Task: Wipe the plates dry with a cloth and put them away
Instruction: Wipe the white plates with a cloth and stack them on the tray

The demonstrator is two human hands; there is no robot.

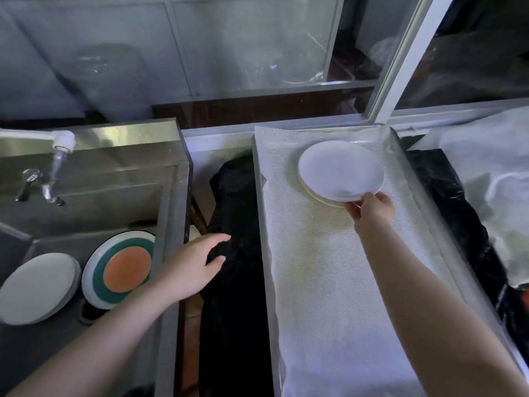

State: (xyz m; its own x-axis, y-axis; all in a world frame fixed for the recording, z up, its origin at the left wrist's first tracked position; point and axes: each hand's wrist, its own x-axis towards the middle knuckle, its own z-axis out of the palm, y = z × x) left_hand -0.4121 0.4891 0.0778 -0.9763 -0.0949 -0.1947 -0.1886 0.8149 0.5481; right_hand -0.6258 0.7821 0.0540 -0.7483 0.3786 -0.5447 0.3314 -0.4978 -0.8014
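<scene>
Right now, right hand [372, 209] pinches top white plate [340, 170] near rim, plate flat, face up; left hand [191, 265] loose, fingers spread, nothing held.

Brushed metal sink [171, 196]; glossy white plate [340, 170] (woven mesh liner [329, 282] beneath)

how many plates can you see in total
4: a white plate and a striped plate lean in the sink; two stacked white plates sit on the lined tray. More may be hidden within the stacks.
</scene>
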